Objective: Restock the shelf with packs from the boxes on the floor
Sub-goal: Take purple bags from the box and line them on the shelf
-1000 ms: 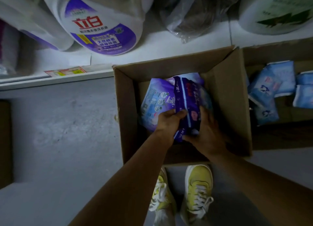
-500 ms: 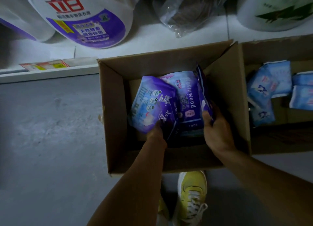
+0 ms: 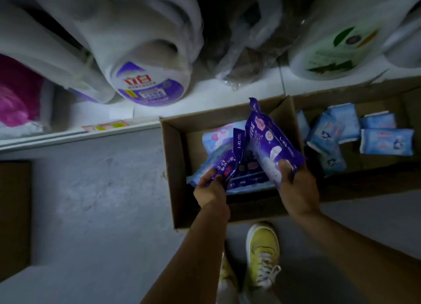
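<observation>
An open cardboard box (image 3: 175, 171) stands on the grey floor below the white bottom shelf (image 3: 205, 91). Inside it lie several purple and pale blue packs. My right hand (image 3: 296, 185) grips a purple pack (image 3: 268, 139) marked L-XL by its lower end and holds it tilted up above the box. My left hand (image 3: 210, 187) grips the lower edge of another purple pack (image 3: 218, 164) at the box's left side. Beneath them a pale blue and pink pack (image 3: 218, 137) shows.
A second open box (image 3: 387, 94) to the right holds several light blue packs (image 3: 385, 142). On the shelf stand a white and purple detergent jug (image 3: 148, 85), a clear plastic bag (image 3: 246, 66), a green-labelled jug (image 3: 337, 53) and a pink bag (image 3: 16, 98). My yellow shoes (image 3: 262, 253) stand below the box.
Each hand has lifted a purple pack higher out of the box, the right one furthest up. The view has tilted up, showing more of the shelf.
</observation>
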